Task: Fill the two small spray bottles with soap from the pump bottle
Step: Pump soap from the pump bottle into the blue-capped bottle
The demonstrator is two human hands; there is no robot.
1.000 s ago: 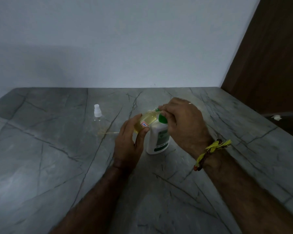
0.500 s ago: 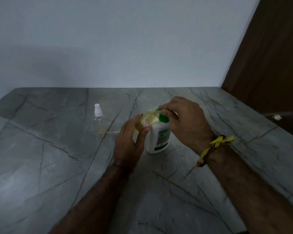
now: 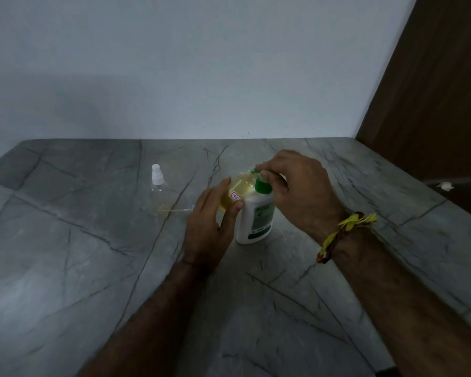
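A: Centre of the grey stone surface (image 3: pixel 65 268), and both hands are busy. The left hand (image 3: pixel 211 221) is wrapped round a clear bottle of yellow liquid (image 3: pixel 235 190), thumb on the near side by the little red-edged label.

B: That looks like the pump bottle, soap showing through. The right hand (image 3: pixel 297 191) is above it, fingertips pinching something green at its top, which I judge to be the pump head. What exactly sits under those fingers is hidden.

A: And touching it on the right, a white bottle with a green cap (image 3: pixel 256 213), standing upright just under the right hand.

B: How will the soap bottle handle?

A: Smooth plastic, fairly full, so it should have some weight and could be slick if soap has run down it. The body is the place to hold it, as the left hand does now.

B: And the spray bottles?

A: One small spray bottle (image 3: pixel 158 183) stands well to the left and a bit farther off, white sprayer on, looking almost empty. It should be light and tippy, so steady it low by the body. A thin tube (image 3: pixel 174 210) lies on the surface between it and the left hand.
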